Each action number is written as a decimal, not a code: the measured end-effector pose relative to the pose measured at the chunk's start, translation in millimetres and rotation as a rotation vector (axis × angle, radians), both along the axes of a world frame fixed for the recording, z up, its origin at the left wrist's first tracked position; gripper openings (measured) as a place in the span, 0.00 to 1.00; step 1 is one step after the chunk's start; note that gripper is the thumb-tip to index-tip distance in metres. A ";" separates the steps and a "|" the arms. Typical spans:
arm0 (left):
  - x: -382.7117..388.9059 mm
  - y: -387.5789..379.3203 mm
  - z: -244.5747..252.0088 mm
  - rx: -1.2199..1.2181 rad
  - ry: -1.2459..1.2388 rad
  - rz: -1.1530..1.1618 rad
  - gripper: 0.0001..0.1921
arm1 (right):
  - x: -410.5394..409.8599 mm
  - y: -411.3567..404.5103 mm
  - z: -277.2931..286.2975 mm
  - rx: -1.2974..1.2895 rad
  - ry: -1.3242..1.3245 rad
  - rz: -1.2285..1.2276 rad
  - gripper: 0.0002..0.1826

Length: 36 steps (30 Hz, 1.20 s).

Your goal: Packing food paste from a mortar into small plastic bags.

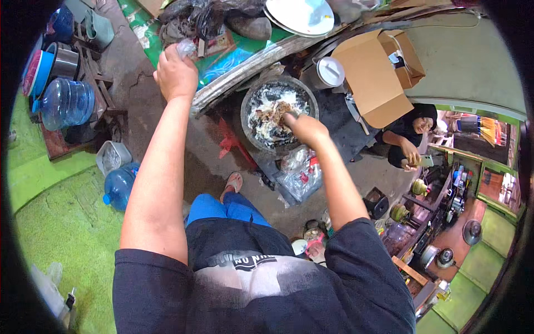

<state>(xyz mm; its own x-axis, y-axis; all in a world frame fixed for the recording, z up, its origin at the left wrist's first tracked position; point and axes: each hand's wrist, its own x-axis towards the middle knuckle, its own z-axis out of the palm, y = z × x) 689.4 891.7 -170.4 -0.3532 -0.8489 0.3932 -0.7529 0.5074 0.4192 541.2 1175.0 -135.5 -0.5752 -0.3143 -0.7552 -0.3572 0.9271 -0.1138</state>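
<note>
A wide, round stone mortar [247, 132] stands in front of me, with white paste and crumbled brown food [271, 115] inside it. Over its right side, my right hand [309, 128] is closed around what looks like a dark stone pestle [290, 118], its end at the brown food. My left hand [177, 72] is raised at the upper left beside the green-covered table [227, 69], its fingers closed on a small crumpled piece of clear plastic [186, 48]. Most of that plastic is hidden by the fingers.
An opened cardboard box [371, 75] and a white-lidded container [330, 72] stand beyond the mortar. Nearer lies a clear plastic bag [298, 179]. White plates [299, 16] sit on the table. At right crouches a person [402, 137] holding a phone. Water jugs [69, 100] are at left.
</note>
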 end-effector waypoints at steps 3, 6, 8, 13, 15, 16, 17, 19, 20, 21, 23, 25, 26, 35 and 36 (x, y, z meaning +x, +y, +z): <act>4.6 -2.4 1.5 -0.003 0.002 0.020 0.18 | -24.4 4.5 -0.4 -0.099 -0.065 0.132 0.38; 6.4 2.9 7.2 0.027 -0.025 -0.004 0.17 | 2.8 3.2 21.1 -0.078 0.181 0.005 0.39; 6.7 6.7 3.4 0.022 -0.012 -0.010 0.17 | 10.4 0.5 -2.4 -0.016 0.150 0.014 0.37; 6.7 -0.8 3.5 0.041 -0.024 0.024 0.17 | -25.7 -7.0 24.2 0.063 -0.040 0.026 0.35; 10.7 -0.5 6.2 0.021 -0.021 0.007 0.17 | -17.2 7.1 25.6 -0.087 0.202 0.055 0.39; 0.7 5.5 12.3 0.040 -0.009 -0.012 0.17 | -19.9 24.1 -1.6 -0.107 0.273 0.124 0.39; -3.9 9.2 12.0 0.043 -0.002 -0.026 0.17 | -19.1 38.7 -29.6 -0.128 0.341 0.192 0.39; 4.4 4.0 3.4 0.028 0.000 0.001 0.17 | -6.5 10.9 -10.8 -0.002 0.314 0.077 0.36; 5.2 1.2 0.4 0.045 0.006 0.004 0.17 | -18.6 2.8 0.1 0.057 0.094 0.034 0.37; 9.6 2.4 -0.8 0.045 0.005 0.003 0.17 | -23.6 -0.8 12.6 0.123 -0.131 -0.011 0.38; 9.6 0.3 -0.6 0.035 -0.015 0.017 0.17 | -21.1 2.1 27.0 0.177 -0.131 0.029 0.39; 5.6 2.4 4.3 0.045 -0.020 0.006 0.18 | -6.6 20.0 18.5 -0.018 0.217 0.036 0.39; 5.1 3.7 6.3 0.050 -0.021 -0.002 0.18 | -0.5 17.3 8.7 0.035 0.138 0.034 0.40; 4.2 2.4 8.2 0.041 -0.012 -0.010 0.19 | -7.7 1.1 2.9 -0.041 0.158 -0.139 0.40; -0.2 6.7 11.4 0.037 0.005 -0.037 0.19 | -1.1 -1.5 -12.9 0.051 0.144 -0.144 0.40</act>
